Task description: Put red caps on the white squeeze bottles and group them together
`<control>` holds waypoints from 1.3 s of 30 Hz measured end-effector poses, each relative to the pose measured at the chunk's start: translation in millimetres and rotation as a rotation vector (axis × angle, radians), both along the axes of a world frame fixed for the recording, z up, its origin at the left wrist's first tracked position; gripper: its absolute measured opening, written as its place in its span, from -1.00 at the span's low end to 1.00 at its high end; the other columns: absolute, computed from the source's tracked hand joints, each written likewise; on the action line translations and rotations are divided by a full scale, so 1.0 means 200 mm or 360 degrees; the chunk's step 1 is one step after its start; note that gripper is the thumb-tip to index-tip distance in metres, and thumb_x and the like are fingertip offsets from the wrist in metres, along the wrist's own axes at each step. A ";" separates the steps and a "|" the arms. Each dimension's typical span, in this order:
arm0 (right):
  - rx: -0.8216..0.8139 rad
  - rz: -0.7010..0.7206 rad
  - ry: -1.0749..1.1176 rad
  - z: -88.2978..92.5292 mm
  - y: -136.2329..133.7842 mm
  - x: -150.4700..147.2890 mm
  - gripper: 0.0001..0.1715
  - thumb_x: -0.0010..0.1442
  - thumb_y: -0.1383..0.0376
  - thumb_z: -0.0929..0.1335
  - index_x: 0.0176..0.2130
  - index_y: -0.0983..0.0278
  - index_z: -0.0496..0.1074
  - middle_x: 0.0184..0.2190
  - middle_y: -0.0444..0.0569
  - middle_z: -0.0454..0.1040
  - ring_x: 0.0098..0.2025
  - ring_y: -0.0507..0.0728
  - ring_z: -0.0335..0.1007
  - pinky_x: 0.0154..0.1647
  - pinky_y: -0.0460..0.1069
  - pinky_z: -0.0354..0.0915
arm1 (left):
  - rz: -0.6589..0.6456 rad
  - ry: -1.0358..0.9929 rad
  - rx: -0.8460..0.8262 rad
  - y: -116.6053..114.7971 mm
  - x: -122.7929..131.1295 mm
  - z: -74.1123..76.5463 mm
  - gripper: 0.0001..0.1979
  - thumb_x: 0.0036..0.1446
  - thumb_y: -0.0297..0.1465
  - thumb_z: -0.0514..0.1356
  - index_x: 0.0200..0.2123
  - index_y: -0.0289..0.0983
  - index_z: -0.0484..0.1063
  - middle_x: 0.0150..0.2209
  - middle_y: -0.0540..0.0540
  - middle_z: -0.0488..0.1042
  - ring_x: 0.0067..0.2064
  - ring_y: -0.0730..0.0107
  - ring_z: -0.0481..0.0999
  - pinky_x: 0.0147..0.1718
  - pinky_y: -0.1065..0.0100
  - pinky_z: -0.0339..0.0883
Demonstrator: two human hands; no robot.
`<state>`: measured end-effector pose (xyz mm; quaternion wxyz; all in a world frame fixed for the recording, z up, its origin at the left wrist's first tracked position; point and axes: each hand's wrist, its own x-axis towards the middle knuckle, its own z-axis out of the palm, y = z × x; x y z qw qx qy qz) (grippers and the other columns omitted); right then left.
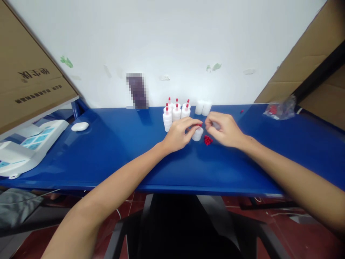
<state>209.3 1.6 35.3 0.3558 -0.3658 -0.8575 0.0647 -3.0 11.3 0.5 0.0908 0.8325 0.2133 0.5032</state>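
My left hand (pixel 179 135) is closed round a small white bottle (pixel 197 134) standing on the blue table (pixel 113 151), with a red cap (pixel 199 125) at its fingertips. My right hand (pixel 225 129) is curled just to the right, fingers pinched near the bottle's top; what it pinches is hidden. A small heap of red caps (pixel 207 140) lies between the two hands. Behind my left hand stand several white bottles with red caps (pixel 175 112). Two uncapped white bottles (pixel 203 108) stand further back.
A white device with blue panels (pixel 24 147) and a white mouse (pixel 79 126) sit at the left. A plastic bag with red pieces (pixel 279 109) lies at the back right, a stray red cap (pixel 242 111) near it. Cardboard boxes (pixel 29 68) flank both sides.
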 end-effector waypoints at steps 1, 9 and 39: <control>0.0043 -0.0009 0.0032 0.00 0.00 0.00 -0.88 0.11 0.34 0.29 -0.46 0.19 0.24 -0.44 -0.07 0.35 -0.39 0.14 0.28 -0.30 0.06 0.18 | 0.0003 -0.0016 -0.0008 0.00 0.00 0.00 -0.83 0.39 -0.41 0.17 -0.07 -0.31 0.55 -0.18 -0.13 0.63 -0.21 0.44 0.59 -0.25 0.40 0.51; -0.0247 -0.0149 0.0268 -0.01 -0.01 0.00 -0.70 0.40 0.10 0.22 -0.35 0.17 0.26 -0.56 -0.14 0.42 -0.55 0.10 0.32 -0.38 0.06 0.22 | -0.0013 -0.0001 0.0020 0.00 0.01 -0.01 -0.83 0.38 -0.45 0.17 -0.07 -0.32 0.55 -0.20 -0.12 0.62 -0.26 0.47 0.57 -0.34 0.46 0.50; -0.0341 -0.0217 0.0834 -0.04 0.04 0.01 -0.72 0.13 0.17 0.38 -0.13 0.13 0.31 -0.42 -0.10 0.40 -0.59 0.07 0.18 -0.56 0.05 0.15 | 0.0021 -0.0077 0.0120 -0.02 0.01 0.00 -0.83 0.41 -0.43 0.13 -0.05 -0.29 0.52 -0.17 -0.12 0.63 -0.23 0.46 0.58 -0.24 0.38 0.53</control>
